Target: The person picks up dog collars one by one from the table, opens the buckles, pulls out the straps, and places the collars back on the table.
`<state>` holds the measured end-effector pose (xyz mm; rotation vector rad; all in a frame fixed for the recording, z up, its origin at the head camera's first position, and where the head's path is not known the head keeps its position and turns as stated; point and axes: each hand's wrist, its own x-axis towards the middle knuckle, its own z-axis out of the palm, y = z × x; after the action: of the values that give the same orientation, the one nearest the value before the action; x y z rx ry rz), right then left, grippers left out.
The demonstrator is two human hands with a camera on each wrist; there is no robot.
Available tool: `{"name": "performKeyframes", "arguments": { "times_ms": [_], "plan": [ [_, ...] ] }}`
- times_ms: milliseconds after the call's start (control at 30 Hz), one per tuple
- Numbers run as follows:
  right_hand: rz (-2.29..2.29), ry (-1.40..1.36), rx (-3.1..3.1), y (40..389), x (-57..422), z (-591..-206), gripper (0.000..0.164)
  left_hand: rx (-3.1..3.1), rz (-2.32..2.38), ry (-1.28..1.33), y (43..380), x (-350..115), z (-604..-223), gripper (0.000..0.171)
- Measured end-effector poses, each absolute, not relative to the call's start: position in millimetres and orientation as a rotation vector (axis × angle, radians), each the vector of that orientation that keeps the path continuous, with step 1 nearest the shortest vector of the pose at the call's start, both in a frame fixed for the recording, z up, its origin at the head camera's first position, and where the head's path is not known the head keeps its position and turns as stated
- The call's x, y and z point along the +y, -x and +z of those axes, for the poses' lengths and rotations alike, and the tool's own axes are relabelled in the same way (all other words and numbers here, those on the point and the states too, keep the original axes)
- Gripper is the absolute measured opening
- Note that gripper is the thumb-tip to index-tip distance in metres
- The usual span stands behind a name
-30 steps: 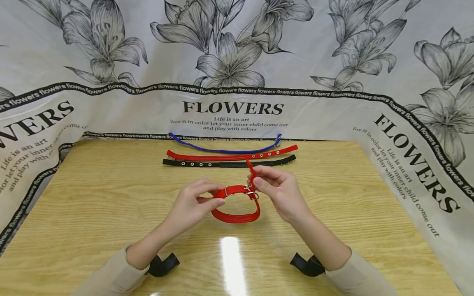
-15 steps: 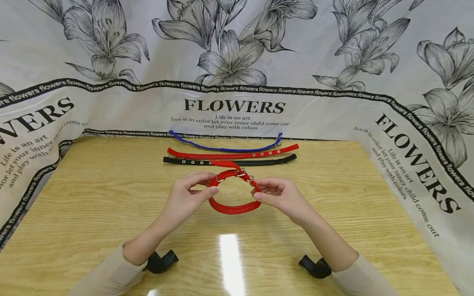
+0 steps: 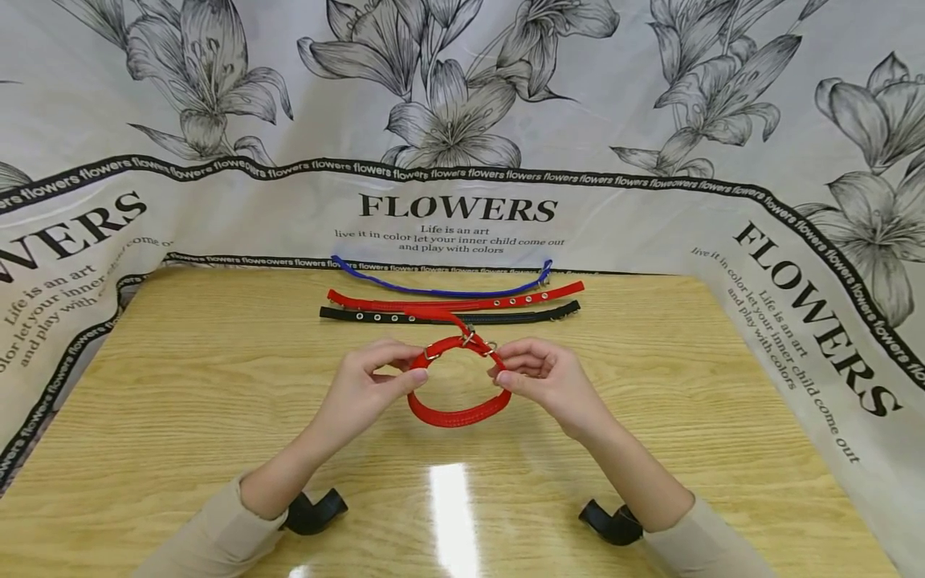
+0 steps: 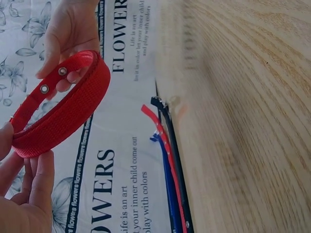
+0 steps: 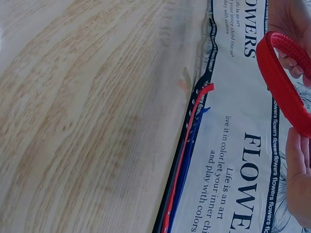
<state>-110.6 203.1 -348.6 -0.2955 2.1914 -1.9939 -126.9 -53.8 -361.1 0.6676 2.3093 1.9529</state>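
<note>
Both hands hold up a red pet collar [image 3: 458, 416], buckled into a loop, over the middle of the wooden table. My left hand [image 3: 370, 381] pinches the loop's left side between thumb and fingers, by a metal keeper. On the opposite side my right hand [image 3: 548, 384] pinches it just below a D-ring. The silver buckle [image 3: 468, 335] is at the far side of the loop, and the free strap end [image 3: 433, 314] sticks out to the left from it. In the left wrist view, metal-rimmed holes show inside the red collar [image 4: 73, 121].
Behind the hands lie a black collar [image 3: 499, 318], another red collar [image 3: 405, 306] and a blue collar [image 3: 441, 292], stretched out side by side. A white flower-print cloth [image 3: 275, 217] stands along the table's back and sides. Black straps [image 3: 315, 512] hang near both wrists.
My right hand has let go of the strap end and now pinches the loop's right side. The strap end has swung over to the left. The left hand stays on the collar.
</note>
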Motion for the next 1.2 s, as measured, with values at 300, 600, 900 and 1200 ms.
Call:
{"name": "performKeyframes", "arguments": {
  "times_ms": [300, 600, 900, 1200],
  "plan": [
    [-1.976, 0.273, 2.232, 109.5, 202.4, -349.2, 0.032, 2.311, 1.833, -0.664, 126.6, -53.1, -362.5, 0.026],
    [-1.959, 0.284, 2.259, 109.2, 201.6, -347.6, 0.031, 2.293, 1.824, -0.695, 125.0, -51.4, -362.8, 0.028],
    [-1.961, 0.281, 2.249, 108.3, 201.5, -346.7, 0.032, 2.323, 1.846, -0.635, 124.3, -52.4, -363.4, 0.028],
    [-1.946, 0.304, 2.243, 108.0, 202.0, -344.9, 0.033, 2.338, 1.894, -0.586, 124.2, -54.0, -365.2, 0.028]
  ]
}}
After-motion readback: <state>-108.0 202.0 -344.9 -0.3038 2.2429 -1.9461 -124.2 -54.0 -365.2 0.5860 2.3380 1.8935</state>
